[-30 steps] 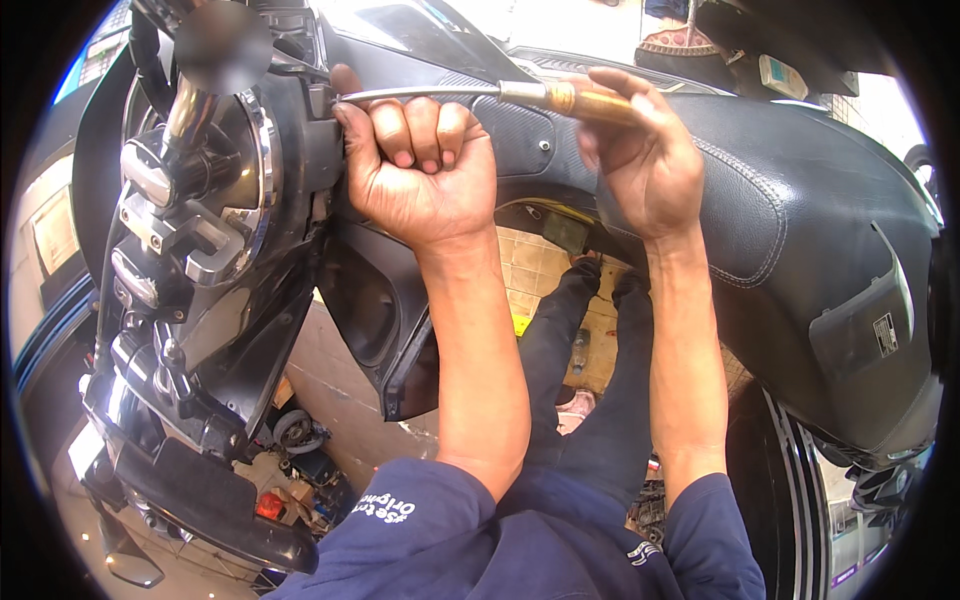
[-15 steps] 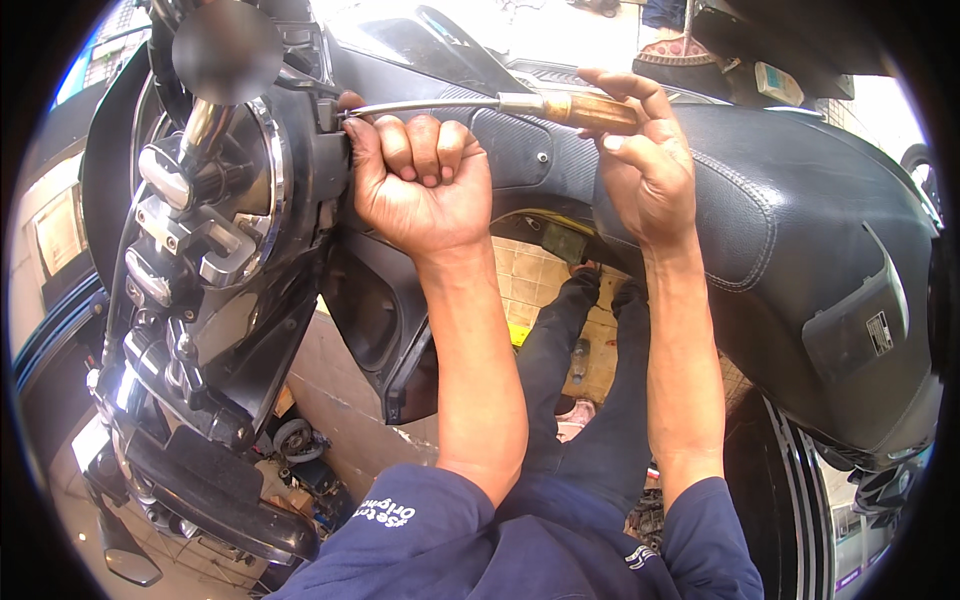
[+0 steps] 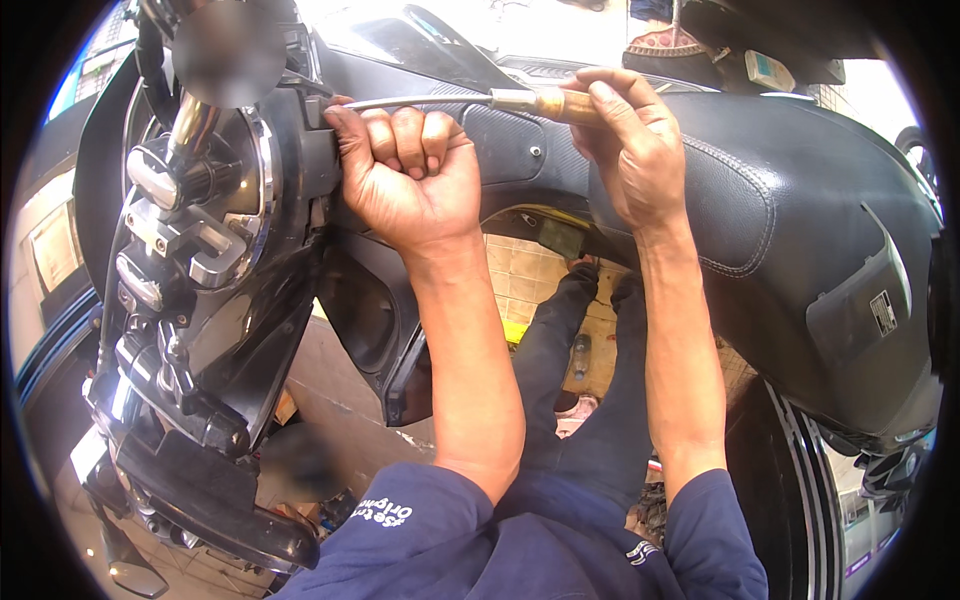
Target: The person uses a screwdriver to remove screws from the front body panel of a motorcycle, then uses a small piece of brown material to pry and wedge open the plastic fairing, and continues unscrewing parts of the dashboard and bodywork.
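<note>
My right hand (image 3: 622, 140) grips the amber handle of a long screwdriver (image 3: 470, 100), whose steel shaft runs left and level to the edge of a scooter's black front panel (image 3: 310, 150). My left hand (image 3: 410, 170) is clenched just under the shaft, its fingers curled over the rim of that panel near the tip. The tip itself sits against the panel beside my left thumb and is hard to make out. The black scooter seat (image 3: 760, 170) lies right behind my right hand.
Chrome handlebar clamps and controls (image 3: 170, 230) fill the left side. A dark inner leg shield (image 3: 370, 310) hangs below my left hand. My legs in dark trousers stand on a tiled floor (image 3: 520, 270) below. A black wheel with a silver rim (image 3: 800, 480) is at the lower right.
Both hands and the screwdriver have shifted slightly left toward the front panel. The grips are unchanged.
</note>
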The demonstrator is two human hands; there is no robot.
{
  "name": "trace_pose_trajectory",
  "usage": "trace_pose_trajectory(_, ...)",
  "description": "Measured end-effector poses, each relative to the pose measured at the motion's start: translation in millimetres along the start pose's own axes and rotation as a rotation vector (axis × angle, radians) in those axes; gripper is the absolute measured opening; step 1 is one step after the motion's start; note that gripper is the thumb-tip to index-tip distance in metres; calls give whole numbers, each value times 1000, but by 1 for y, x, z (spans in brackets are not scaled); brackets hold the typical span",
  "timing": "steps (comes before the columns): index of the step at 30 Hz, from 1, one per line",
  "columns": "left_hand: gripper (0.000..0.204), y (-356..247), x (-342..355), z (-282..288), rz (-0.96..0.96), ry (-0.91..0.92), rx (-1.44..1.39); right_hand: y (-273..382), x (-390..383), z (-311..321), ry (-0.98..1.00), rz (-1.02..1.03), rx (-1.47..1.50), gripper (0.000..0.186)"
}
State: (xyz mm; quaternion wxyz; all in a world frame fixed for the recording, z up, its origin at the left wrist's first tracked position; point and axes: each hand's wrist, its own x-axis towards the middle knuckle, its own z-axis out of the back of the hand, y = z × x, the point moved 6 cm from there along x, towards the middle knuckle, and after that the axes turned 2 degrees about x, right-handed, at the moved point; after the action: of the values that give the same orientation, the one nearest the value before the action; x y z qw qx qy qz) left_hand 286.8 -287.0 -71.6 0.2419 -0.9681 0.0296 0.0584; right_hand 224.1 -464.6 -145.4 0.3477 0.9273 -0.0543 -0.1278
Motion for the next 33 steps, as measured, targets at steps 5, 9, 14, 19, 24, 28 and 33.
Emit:
trace_pose_trajectory(5, 26, -1, -3, -2, 18, 71, -18, 47, -37, -20, -77, 434, -466, 12)
trace_pose_trajectory(9, 23, 22, -11, 3, 118, 14, -118, 84, -105, -38, -107, 618, -806, 19)
trace_pose_trajectory(14, 21, 70, -73, 38, 263, -72, -103, 96, -191, -1, -106, 409, -771, 15)
trace_pose_trajectory(19, 18, 128, -183, 174, 503, -463, 60, 95, -257, 48, -148, 56, -784, 13)
trace_pose_trajectory(24, 19, 167, -288, 388, 616, -1204, 127, 71, -312, 98, -222, -182, -925, 12)
trace_pose_trajectory(28, 29, 177, -273, 442, 530, -1222, 76, 51, -361, 136, -252, -269, -1060, 12)
trace_pose_trajectory(33, 30, 200, -240, 416, 549, -1159, 111, 35, -399, 165, -311, -371, -1059, 10)
